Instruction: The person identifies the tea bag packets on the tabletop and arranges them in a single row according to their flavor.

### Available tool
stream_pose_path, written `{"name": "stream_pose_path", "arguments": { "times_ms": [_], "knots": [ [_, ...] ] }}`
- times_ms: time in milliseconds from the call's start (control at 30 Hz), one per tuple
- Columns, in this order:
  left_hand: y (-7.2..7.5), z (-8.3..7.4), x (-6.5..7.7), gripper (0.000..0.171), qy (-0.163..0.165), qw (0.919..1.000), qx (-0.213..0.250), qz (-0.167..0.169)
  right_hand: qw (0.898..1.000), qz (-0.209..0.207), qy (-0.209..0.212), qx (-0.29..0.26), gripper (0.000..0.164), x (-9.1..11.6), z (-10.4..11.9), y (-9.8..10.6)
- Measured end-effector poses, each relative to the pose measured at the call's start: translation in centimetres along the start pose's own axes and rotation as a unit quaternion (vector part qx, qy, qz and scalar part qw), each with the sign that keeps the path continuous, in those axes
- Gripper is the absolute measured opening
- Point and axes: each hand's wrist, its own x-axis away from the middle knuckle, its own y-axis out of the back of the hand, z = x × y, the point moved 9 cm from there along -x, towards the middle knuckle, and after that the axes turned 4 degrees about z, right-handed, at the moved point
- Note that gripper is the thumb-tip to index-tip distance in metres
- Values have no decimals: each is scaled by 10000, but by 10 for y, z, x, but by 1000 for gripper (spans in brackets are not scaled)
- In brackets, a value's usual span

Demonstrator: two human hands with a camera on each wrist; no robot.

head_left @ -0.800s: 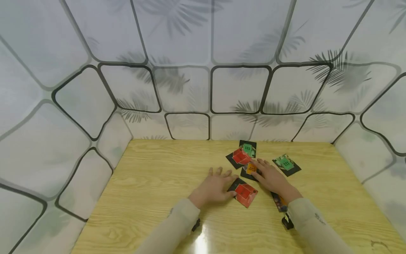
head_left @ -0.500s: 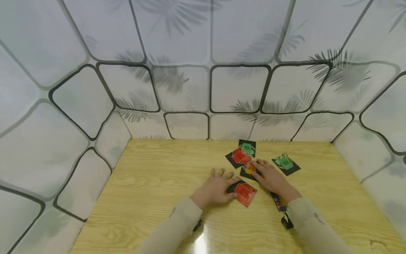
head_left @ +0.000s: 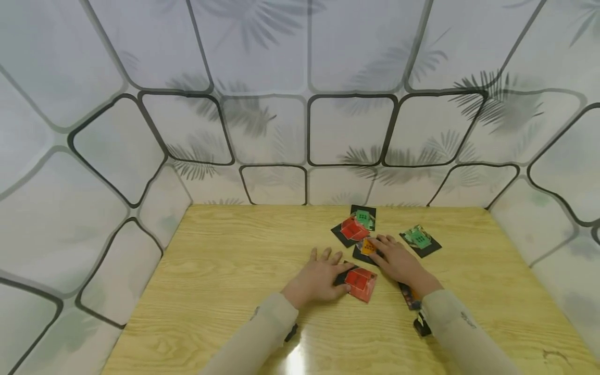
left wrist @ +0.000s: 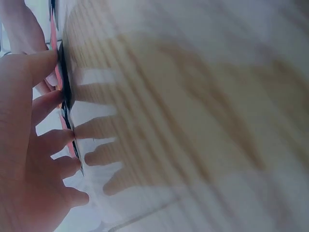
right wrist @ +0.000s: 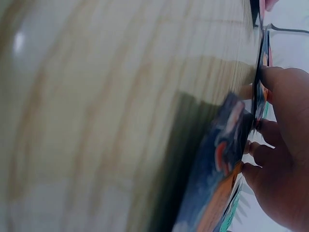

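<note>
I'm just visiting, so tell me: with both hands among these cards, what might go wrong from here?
The right hand has a partly hidden card beneath its wrist; pulling back might drag that card along. The left hand touches the nearest red card, so a small slip could slide it. The farther red card overlaps a green card; nudging one may shift both.

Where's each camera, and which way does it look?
Head: on the person's head, looking forward and down at the table, cards and patterned wall; left hand, right hand and sleeves show.
Left wrist: on that wrist, looking low across the table past the left hand.
Right wrist: on that wrist, looking past the right hand; an orange-and-blue card looms close.
Both wrist views share the table's wood grain and dark card edges.
</note>
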Motion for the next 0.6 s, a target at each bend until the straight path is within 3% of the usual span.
{"name": "stream_pose_path", "arguments": {
  "times_ms": [233, 400, 600],
  "knots": [
    [4, 4, 4, 59, 96, 9997, -128, -205, 10000, -56, 27, -34, 57, 0, 1, 1],
    [5, 2, 4, 65, 118, 9996, -179, -190, 10000, -46, 27, -64, 57, 1, 2, 2],
    [3, -11, 2, 72, -213, 9994, -220, -158, 10000, -39, 37, -57, 57, 1, 3, 3]
  ]
}}
